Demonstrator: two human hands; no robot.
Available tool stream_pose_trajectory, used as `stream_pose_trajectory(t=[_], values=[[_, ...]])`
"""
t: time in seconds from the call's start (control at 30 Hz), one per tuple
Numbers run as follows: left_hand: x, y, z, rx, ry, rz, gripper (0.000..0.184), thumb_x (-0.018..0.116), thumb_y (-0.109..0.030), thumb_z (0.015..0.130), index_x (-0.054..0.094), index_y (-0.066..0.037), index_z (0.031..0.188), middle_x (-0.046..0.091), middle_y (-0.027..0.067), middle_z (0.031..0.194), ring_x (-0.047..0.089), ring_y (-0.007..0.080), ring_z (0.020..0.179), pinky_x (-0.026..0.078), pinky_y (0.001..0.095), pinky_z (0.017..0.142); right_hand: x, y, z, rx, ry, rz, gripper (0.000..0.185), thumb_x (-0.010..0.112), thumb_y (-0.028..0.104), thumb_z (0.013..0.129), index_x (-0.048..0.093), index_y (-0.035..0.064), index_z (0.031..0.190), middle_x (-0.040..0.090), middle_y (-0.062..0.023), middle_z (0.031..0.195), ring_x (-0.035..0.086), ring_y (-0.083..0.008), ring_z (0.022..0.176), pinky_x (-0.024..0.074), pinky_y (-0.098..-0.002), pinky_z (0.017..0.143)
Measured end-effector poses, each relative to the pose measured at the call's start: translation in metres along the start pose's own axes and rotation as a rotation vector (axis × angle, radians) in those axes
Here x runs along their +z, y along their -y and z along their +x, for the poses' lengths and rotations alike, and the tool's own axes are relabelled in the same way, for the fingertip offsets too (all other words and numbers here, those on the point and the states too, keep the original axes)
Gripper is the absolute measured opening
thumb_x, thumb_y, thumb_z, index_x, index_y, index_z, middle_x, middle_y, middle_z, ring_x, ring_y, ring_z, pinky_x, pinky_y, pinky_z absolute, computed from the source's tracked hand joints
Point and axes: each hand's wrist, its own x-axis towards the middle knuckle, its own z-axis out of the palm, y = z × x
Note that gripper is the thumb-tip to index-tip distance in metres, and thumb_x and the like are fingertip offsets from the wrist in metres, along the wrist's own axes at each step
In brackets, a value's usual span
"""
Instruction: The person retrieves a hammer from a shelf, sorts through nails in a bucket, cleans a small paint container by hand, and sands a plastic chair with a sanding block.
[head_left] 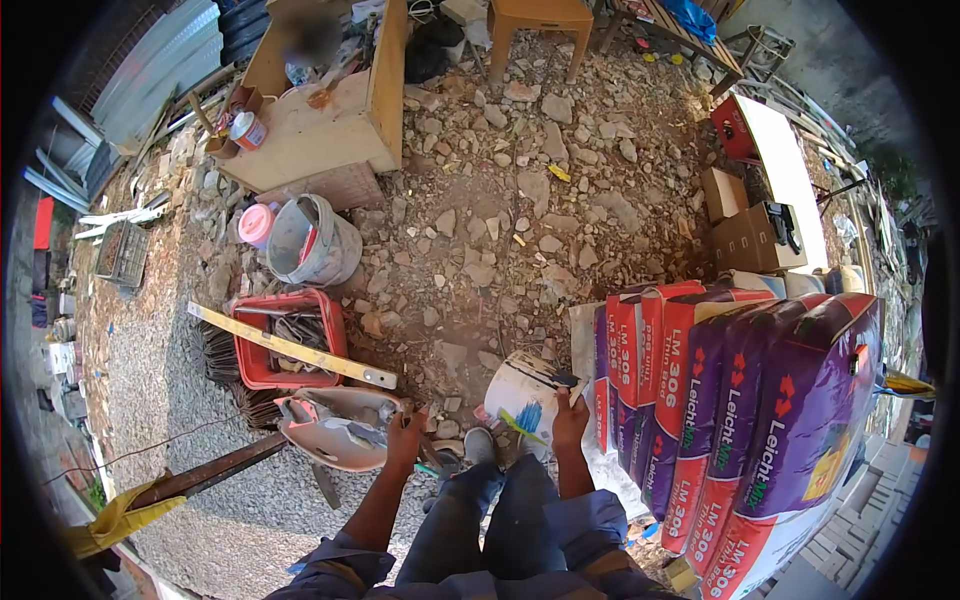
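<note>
My right hand (570,420) is closed at the rim of a white paint-stained bucket (522,388). The bucket is tilted in front of my feet, with blue and yellow-green smears on its side. My left hand (405,436) is closed beside the right edge of a dirty pinkish basin (325,432). What its fingers hold is too small to make out. Greyish material lies inside the basin. Just behind it, a long yellow level (290,345) rests across a red crate (240,350) with metal pieces inside.
Stacked purple and red mortar bags (735,400) stand to my right. A grey bucket (338,250) and a pink-lidded tub (256,224) stand at left, near a wooden box (330,130). Rubble covers the ground ahead. Cardboard boxes (745,240) and an orange stool (540,14) are farther off.
</note>
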Motion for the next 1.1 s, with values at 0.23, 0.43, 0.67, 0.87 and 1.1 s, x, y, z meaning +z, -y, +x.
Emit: stream_pose_trajectory(t=[0.23, 0.43, 0.67, 0.87, 1.1], values=[[0.05, -0.111, 0.069, 0.049, -0.022, 0.255, 0.037, 0.077, -0.033, 0.087, 0.056, -0.002, 0.084, 0.059, 0.0083, 0.077, 0.055, 0.02, 0.071, 0.044, 0.0369, 0.066, 0.083, 0.152, 0.11, -0.409, 0.216, -0.443, 0.032, 0.066, 0.031, 0.098, 0.062, -0.0004, 0.095, 0.065, -0.0188, 0.084, 0.062, -0.0359, 0.079, 0.0487, -0.0425, 0.074], [0.128, -0.228, 0.176, 0.131, -0.1, 0.145, 0.034, 0.077, -0.03, 0.088, 0.057, -0.003, 0.085, 0.06, 0.0072, 0.075, 0.056, 0.0161, 0.071, 0.046, 0.0351, 0.065, 0.195, 0.173, 0.271, -0.463, 0.527, -0.841, 0.029, 0.067, 0.018, 0.09, 0.067, -0.0013, 0.112, 0.066, -0.0228, 0.103, 0.063, -0.0422, 0.101, 0.0501, -0.0516, 0.085], [0.203, -0.419, 0.307, 0.124, -0.141, -0.396, 0.021, 0.075, -0.02, 0.091, 0.06, -0.005, 0.09, 0.062, -0.0004, 0.082, 0.055, 0.009, 0.073, 0.044, 0.0297, 0.063, 0.365, 0.268, 0.424, -0.545, 0.873, -1.103, 0.032, 0.063, 0.03, 0.094, 0.069, 0.0074, 0.115, 0.069, -0.0183, 0.109, 0.065, -0.0385, 0.105, 0.0515, -0.0486, 0.09], [0.213, -0.508, 0.434, 0.136, -0.017, -0.428, 0.023, 0.076, -0.026, 0.093, 0.061, -0.01, 0.1, 0.061, -0.0013, 0.087, 0.057, 0.0093, 0.081, 0.047, 0.0299, 0.074, 0.518, 0.342, 0.523, -0.693, 0.856, -1.198, 0.02, 0.064, 0.026, 0.092, 0.069, 0.0121, 0.105, 0.07, -0.0134, 0.101, 0.068, -0.0337, 0.099, 0.054, -0.0478, 0.087], [0.227, -0.605, 0.623, -0.068, -0.132, -0.366, 0.024, 0.074, -0.026, 0.094, 0.059, -0.006, 0.093, 0.055, -0.0026, 0.078, 0.049, 0.0067, 0.07, 0.04, 0.0285, 0.062, 0.718, 0.367, 0.684, -0.8, 0.894, -1.347, 0.011, 0.065, 0.018, 0.086, 0.07, 0.0117, 0.094, 0.068, -0.011, 0.095, 0.067, -0.031, 0.097, 0.054, -0.0463, 0.084]])
